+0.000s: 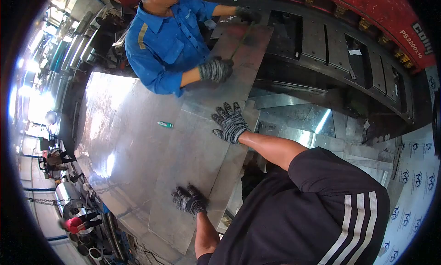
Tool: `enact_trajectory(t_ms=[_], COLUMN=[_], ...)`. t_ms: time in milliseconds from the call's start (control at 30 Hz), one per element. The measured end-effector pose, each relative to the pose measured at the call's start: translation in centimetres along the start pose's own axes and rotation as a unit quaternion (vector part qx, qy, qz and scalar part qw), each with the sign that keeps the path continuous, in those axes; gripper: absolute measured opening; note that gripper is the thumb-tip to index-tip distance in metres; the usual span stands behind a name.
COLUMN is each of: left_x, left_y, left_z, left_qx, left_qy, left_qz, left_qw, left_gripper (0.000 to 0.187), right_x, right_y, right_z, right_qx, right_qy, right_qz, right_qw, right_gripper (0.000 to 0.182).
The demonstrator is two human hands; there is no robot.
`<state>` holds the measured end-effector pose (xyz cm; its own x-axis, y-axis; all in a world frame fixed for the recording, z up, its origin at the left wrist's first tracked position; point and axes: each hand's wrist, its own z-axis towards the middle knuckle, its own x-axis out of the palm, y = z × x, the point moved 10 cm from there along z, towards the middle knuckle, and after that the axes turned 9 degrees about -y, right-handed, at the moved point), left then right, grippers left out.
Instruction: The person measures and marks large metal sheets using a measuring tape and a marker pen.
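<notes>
Both my hands wear grey-and-black knit gloves. My left hand (188, 200) rests palm down on a metal sheet (183, 145), its fingers spread. Farther up the same stack of sheets, my right hand (230, 122) also lies flat with fingers apart, close to the sheet's edge. Neither hand holds anything. A small green-and-white tube or marker (165, 124) lies on the metal to the left of my right hand. Across from me, a co-worker's gloved hands (216, 69) are over the sheet's far end, with a thin yellowish strip, perhaps a tape measure, between them.
A person in a blue shirt (167, 49) leans over the sheet. Along the upper right runs a red machine (367, 21) with a dark slotted bed (317, 44). Metal offcuts (321, 127) lie below the bed. Another person in red (73, 224) is in the background.
</notes>
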<state>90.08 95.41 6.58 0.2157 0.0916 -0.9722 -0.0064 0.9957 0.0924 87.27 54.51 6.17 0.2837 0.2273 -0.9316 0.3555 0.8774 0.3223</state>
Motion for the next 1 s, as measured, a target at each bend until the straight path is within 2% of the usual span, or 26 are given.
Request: enact_trajectory(t_ms=[400, 600, 667, 767, 900, 1000], left_x=[0.2, -0.3, 0.2, -0.4, -0.4, 0.0], left_y=[0.1, -0.2, 0.0, -0.3, -0.3, -0.1], left_z=[-0.1, -0.2, 0.0, 0.1, -0.1, -0.2], left_qx=[-0.001, -0.015, -0.002, 0.010, -0.009, -0.008], left_qy=[-0.001, 0.012, -0.002, -0.003, -0.001, -0.005], left_qz=[-0.009, 0.002, 0.005, -0.001, 0.007, 0.001], left_qw=[1.000, 1.000, 1.000, 1.000, 1.000, 1.000], left_gripper=[0.069, 0.069, 0.069, 0.068, 0.069, 0.069], right_x=[0.5, 0.2, 1.0, 2.0, 3.4, 3.8], right_y=[0.0, 0.0, 0.1, 0.5, 0.3, 1.4], right_z=[0.0, -0.1, 0.0, -0.1, -0.1, -1.0], right_qx=[0.002, -0.006, -0.021, -0.063, -0.064, -0.110], right_qy=[0.009, -0.049, -0.077, -0.068, -0.030, -0.029], right_qz=[0.003, 0.027, 0.061, 0.088, 0.090, 0.086], right_qw=[1.000, 0.998, 0.995, 0.992, 0.993, 0.990], right_gripper=[0.070, 0.068, 0.062, 0.056, 0.056, 0.056])
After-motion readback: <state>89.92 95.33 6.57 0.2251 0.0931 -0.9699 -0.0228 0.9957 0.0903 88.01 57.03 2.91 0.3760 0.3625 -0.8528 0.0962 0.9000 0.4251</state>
